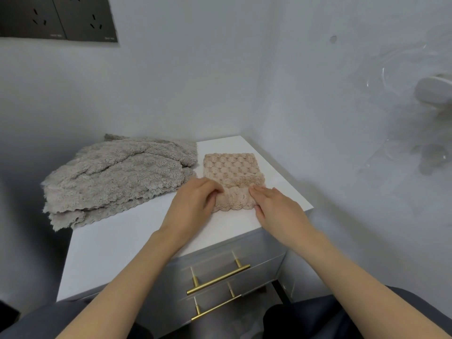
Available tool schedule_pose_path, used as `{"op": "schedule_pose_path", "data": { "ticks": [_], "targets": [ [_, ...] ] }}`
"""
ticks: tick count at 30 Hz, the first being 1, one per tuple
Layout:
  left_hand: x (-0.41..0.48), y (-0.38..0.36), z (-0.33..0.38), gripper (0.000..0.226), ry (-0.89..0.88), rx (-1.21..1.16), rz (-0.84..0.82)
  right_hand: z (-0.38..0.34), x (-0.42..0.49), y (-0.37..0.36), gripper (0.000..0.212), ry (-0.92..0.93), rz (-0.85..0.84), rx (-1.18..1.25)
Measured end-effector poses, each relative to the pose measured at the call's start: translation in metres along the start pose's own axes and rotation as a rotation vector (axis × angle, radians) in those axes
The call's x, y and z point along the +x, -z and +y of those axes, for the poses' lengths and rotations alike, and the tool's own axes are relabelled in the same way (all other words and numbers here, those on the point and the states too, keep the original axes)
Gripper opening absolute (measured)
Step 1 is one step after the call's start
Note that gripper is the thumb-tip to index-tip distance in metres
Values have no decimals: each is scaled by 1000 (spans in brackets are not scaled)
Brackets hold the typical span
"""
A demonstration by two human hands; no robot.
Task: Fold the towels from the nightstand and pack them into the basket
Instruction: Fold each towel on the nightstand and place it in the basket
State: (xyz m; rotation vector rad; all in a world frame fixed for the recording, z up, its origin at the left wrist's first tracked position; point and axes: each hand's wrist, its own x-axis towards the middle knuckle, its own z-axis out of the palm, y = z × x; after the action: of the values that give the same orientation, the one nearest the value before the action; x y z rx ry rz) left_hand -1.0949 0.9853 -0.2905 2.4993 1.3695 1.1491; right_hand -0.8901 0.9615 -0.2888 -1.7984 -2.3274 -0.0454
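Legs: a person's dark trousers (325, 316) fill the bottom edge, right against the cabinet front.
Lower drawer handle: brass bar (215, 308), mounted at a slant across the frame.
Upper drawer handle: matching brass bar (217, 278), directly above the lower one, on a grey drawer front (259, 250).
Nightstand: white top (137, 241), set into the room corner, with walls behind it and on its right.
Left hand: (193, 199) rests at the near left corner of the beige towel; the fingers are curled onto the turned-up near edge and grip it.
Right hand: (276, 206) lies at the near right corner of the same towel. The fingers are straight and close together, flat on the fabric. The thumb runs down beside the towel's right edge.
Beige towel: (232, 170) lies on the right half of the top, folded to a small rectangle with a bubbled texture. Its near edge is doubled over into a band between the two hands.
Grey towels: (117, 174) a loose, unfolded heap on the left half of the top, just beside the beige towel. Its scalloped edges overhang the left side.
Wall fitting: a clear, blurred bracket (428, 94) sits on the right wall, well apart from the towels.
Socket panel: dark double plate (58, 18), upper left on the rear wall.
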Motion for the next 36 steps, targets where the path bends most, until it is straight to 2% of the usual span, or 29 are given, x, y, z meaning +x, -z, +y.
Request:
{"op": "schedule_pose_path", "data": {
  "ticks": [2, 6, 10, 13, 16, 19, 21, 25, 29, 31, 34, 36],
  "targets": [
    [-1, 5, -2, 20, -60, 5, -52, 4, 2, 5, 53, 8, -3, 14],
    [-3, 13, -10, 44, 14, 13, -238, 9, 4, 10, 51, 2, -28, 73],
    [0, 14, -11, 31, 184, -92, -202, 15, 8, 17, 35, -44, -11, 362],
    [5, 14, -12, 20, 319, -244, -239, 18, 10, 23, 24, -110, -1, 537],
    [10, 15, -11, 42, 412, -370, -277, 19, 12, 26, 27, -180, 20, 644],
    [13, 10, -12, 50, 490, -361, -230, 20, 17, 24, 12, -289, 18, 714],
    [15, 4, -14, 54, 526, -316, -194, 21, 19, 21, 13, -373, 24, 744],
    [18, -4, -15, 39, 602, -187, -92, 20, 24, 17, 16, -485, 73, 706],
    [18, -8, -14, 31, 602, -81, -39, 15, 27, 11, 14, -534, 154, 522],
    [19, -9, -13, 28, 589, -79, -31, 9, 26, 11, 15, -465, 246, 380],
    [20, -9, -13, 26, 590, -101, -44, -5, 23, 11, 33, -195, 388, 182],
    [20, -10, -14, 25, 590, -86, -50, -19, 20, 10, 42, -15, 399, 167]
  ]
}}
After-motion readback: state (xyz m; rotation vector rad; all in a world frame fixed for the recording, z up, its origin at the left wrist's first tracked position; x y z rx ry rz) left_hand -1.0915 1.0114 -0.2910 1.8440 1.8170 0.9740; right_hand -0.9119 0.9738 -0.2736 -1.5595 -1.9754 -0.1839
